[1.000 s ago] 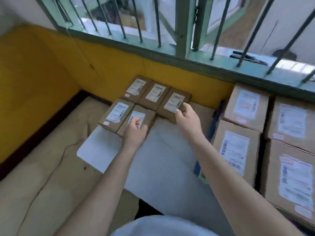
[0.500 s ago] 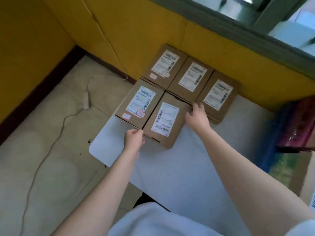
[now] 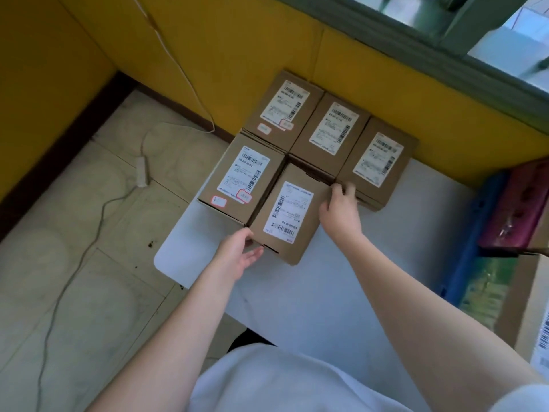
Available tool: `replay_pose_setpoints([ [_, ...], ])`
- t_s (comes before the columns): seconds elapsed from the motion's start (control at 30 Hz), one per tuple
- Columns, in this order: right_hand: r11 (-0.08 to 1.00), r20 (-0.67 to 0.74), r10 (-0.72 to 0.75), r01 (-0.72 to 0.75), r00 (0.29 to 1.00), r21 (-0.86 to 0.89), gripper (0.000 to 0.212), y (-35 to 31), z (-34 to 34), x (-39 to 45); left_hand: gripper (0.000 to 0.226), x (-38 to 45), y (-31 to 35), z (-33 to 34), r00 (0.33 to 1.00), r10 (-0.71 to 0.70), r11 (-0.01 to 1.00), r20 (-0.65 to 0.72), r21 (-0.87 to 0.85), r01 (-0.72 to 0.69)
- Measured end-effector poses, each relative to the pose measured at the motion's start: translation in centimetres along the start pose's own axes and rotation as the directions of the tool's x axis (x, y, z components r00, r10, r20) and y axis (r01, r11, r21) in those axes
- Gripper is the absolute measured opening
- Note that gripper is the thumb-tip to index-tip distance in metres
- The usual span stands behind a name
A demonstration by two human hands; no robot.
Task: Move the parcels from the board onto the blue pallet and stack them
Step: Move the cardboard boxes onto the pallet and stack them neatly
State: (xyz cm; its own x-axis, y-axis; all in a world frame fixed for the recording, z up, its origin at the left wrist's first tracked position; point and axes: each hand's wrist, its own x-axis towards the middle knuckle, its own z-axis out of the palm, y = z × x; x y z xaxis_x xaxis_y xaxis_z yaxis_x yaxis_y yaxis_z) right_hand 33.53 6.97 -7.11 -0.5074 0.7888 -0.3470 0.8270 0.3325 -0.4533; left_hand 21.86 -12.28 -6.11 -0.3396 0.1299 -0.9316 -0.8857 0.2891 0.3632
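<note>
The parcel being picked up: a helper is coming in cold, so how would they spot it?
Find the white board below the yellow wall; five brown parcels sit at its far end. It is the front right parcel, gripped between left hand and right hand, twisted askew from the others.

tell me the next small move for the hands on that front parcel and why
Probably lift the front parcel clear and carry it right toward the blue pallet. The left hand holds its near left corner and the right hand its far right corner, so both sides are gripped; it sits tight against the other parcels on the white board.
</note>
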Motion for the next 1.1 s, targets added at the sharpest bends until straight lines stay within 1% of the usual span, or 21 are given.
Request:
replay_pose_setpoints([
  [0.1, 0.976, 0.054, 0.117, -0.125, 0.992, 0.177, 0.036, -0.1, -0.2, -0.4, 0.011, -0.8, -0.4, -0.7, 0.999, -0.046, 0.997, 0.002, 0.07, 0.046],
  [0.17, 0.939, 0.069, 0.17, -0.183, 0.983, 0.292, 0.03, -0.1, -0.7, -0.8, 0.012, -1.8, -0.4, -0.9, 1.0, -0.029, 0.995, -0.007, 0.099, 0.03],
  [0.23, 0.902, 0.051, 0.212, -0.216, 0.976, 0.375, 0.018, 0.0, -1.9, -1.4, 0.023, -3.3, -0.2, -0.6, 0.997, 0.069, 0.99, -0.026, 0.129, -0.065],
  [0.27, 0.889, 0.029, 0.228, -0.22, 0.973, 0.402, 0.014, 0.0, -2.9, -1.9, 0.031, -4.2, 0.0, -0.4, 0.991, 0.134, 0.98, -0.022, 0.154, -0.129],
  [0.3, 0.874, 0.0, 0.24, -0.216, 0.971, 0.434, 0.012, 0.1, -4.1, -2.4, 0.033, -5.4, 0.3, -0.1, 0.981, 0.194, 0.964, 0.009, 0.183, -0.193],
  [0.37, 0.828, -0.08, 0.258, -0.178, 0.963, 0.532, 0.018, 0.6, -7.3, -3.7, 0.021, -7.9, 0.8, 1.1, 0.949, 0.29, 0.926, 0.127, 0.215, -0.312],
  [0.43, 0.764, -0.18, 0.273, -0.1, 0.945, 0.637, 0.028, 1.7, -11.6, -5.2, 0.008, -10.7, 1.0, 3.4, 0.896, 0.361, 0.885, 0.259, 0.209, -0.417],
  [0.47, 0.734, -0.232, 0.271, -0.045, 0.934, 0.677, 0.035, 2.6, -14.1, -6.1, 0.007, -12.1, 0.9, 5.3, 0.869, 0.38, 0.871, 0.317, 0.195, -0.452],
  [0.53, 0.69, -0.325, 0.239, 0.076, 0.915, 0.72, 0.054, 5.1, -19.4, -8.3, 0.01, -14.9, -0.1, 10.2, 0.819, 0.374, 0.86, 0.435, 0.168, -0.482],
  [0.6, 0.659, -0.389, 0.212, 0.163, 0.896, 0.735, 0.066, 8.5, -24.1, -11.0, 0.017, -17.6, -2.3, 16.0, 0.752, 0.347, 0.842, 0.561, 0.167, -0.513],
  [0.63, 0.64, -0.409, 0.206, 0.194, 0.889, 0.744, 0.066, 10.6, -26.2, -12.5, 0.022, -19.1, -3.9, 19.1, 0.712, 0.346, 0.827, 0.611, 0.159, -0.539],
  [0.7, 0.624, -0.421, 0.214, 0.208, 0.881, 0.753, 0.062, 15.4, -29.4, -15.5, 0.026, -22.4, -7.7, 25.0, 0.633, 0.356, 0.806, 0.688, 0.116, -0.58],
  [0.77, 0.64, -0.439, 0.267, 0.183, 0.858, 0.747, 0.062, 20.9, -31.6, -18.2, 0.027, -25.3, -12.3, 30.4, 0.562, 0.348, 0.792, 0.751, 0.086, -0.605],
  [0.8, 0.648, -0.444, 0.309, 0.155, 0.841, 0.745, 0.063, 23.9, -32.5, -19.3, 0.027, -26.6, -14.6, 32.9, 0.549, 0.325, 0.792, 0.77, 0.096, -0.603],
  [0.87, 0.645, -0.449, 0.398, 0.104, 0.8, 0.757, 0.062, 29.5, -34.0, -21.4, 0.026, -28.6, -19.6, 37.5, 0.561, 0.272, 0.802, 0.782, 0.138, -0.581],
  [0.93, 0.634, -0.467, 0.473, 0.08, 0.748, 0.769, 0.058, 34.7, -35.5, -22.7, 0.025, -29.9, -24.0, 41.5, 0.569, 0.226, 0.779, 0.791, 0.204, -0.593],
  [0.97, 0.626, -0.467, 0.51, 0.06, 0.722, 0.777, 0.056, 37.1, -36.3, -23.3, 0.023, -30.3, -25.9, 43.1, 0.568, 0.199, 0.74, 0.799, 0.257, -0.621],
  [1.03, 0.594, -0.44, 0.571, 0.021, 0.693, 0.804, 0.051, 41.7, -37.8, -23.9, 0.022, -30.3, -29.0, 45.9, 0.568, 0.15, 0.608, 0.81, 0.377, -0.699],
  [1.1, 0.558, -0.394, 0.613, -0.022, 0.685, 0.83, 0.044, 45.6, -38.8, -24.0, 0.032, -30.2, -31.0, 48.0, 0.56, 0.12, 0.464, 0.82, 0.452, -0.762],
])
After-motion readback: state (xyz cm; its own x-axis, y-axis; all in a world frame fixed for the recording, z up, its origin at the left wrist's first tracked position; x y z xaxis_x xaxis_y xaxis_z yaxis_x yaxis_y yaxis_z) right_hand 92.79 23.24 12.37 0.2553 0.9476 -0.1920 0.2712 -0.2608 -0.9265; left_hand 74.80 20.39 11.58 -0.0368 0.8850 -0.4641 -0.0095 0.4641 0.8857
